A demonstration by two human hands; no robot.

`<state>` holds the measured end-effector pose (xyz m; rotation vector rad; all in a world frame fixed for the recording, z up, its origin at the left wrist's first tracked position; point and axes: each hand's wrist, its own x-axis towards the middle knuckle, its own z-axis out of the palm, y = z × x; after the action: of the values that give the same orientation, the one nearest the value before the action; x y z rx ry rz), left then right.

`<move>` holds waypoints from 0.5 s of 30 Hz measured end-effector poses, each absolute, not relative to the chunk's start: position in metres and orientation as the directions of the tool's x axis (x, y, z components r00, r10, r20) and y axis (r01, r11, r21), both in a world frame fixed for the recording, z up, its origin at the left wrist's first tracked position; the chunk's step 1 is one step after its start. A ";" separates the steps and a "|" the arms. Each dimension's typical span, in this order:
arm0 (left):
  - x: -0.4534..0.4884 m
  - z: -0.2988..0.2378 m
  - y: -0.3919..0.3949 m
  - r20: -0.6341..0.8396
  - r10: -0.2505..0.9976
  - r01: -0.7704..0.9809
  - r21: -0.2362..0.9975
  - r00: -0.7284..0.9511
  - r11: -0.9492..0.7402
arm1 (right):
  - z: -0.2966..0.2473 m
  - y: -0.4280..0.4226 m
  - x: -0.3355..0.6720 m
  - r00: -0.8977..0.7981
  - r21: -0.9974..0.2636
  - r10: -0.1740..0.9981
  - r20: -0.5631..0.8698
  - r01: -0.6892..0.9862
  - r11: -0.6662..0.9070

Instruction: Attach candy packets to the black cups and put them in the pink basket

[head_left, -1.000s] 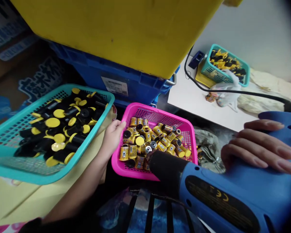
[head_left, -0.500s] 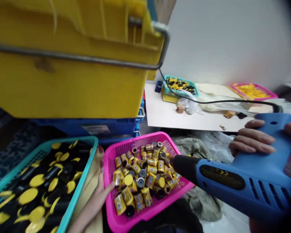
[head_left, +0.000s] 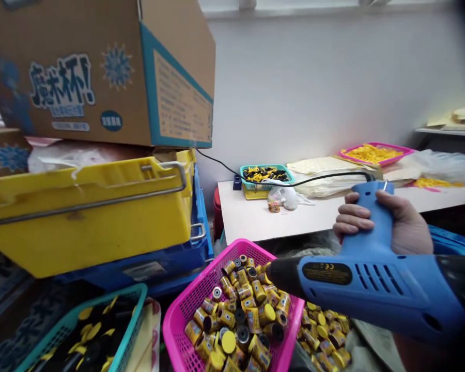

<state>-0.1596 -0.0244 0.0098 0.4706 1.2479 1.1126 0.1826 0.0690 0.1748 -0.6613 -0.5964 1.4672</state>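
Reading from the pink basket (head_left: 177, 316), the brown carton (head_left: 118, 31) up and to its left bears the large characters 魔术杯! beside a blue starburst; the smaller lines and the oval badge below are too blurred to read. Beyond the basket's left side, under a yellow crate (head_left: 101, 232), a blue crate (head_left: 178, 261) wears a white label whose print cannot be made out. Over the basket's right rim points a blue gun-shaped tool (head_left: 366, 284), its dark plate showing a yellow CE mark above tiny illegible text.

The tool's rear runs into the dark edge of view, and its body hides part of the basket's right side. The basket's near end is cut off, as is the turquoise basket (head_left: 138, 310) to its left. The left hand is out of view, so its grip cannot be told.

The tool is held handle up, with a tapered black nozzle and slotted vents. The right hand (head_left: 409, 225) wraps its grip around the handle, fingers curled on one side, thumb on the other. Yellow printed cylinders (head_left: 259, 292), some with plain yellow caps, crowd the pink basket; whether the nozzle touches any cannot be told.
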 end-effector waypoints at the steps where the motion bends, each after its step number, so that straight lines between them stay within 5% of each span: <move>1: -0.152 0.011 -0.019 -0.494 0.865 -0.395 0.814 -0.085 0.425 | 0.177 0.071 0.186 0.002 -0.704 1.000 -0.002 -0.710 0.000; 9: -0.078 -0.010 0.011 -0.466 0.873 -0.435 0.822 -0.143 0.368 | 0.185 0.103 0.208 0.002 -0.631 0.988 0.152 -0.769 0.099; 15: -0.021 -0.039 0.086 -0.431 0.847 -0.435 0.857 -0.312 0.276 | 0.144 0.151 0.221 0.164 -0.502 0.971 0.172 -0.834 0.230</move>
<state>-0.0207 0.0865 -0.0391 0.4251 1.3478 1.3543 0.2212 0.1512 0.1437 -0.3214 -0.5105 1.3181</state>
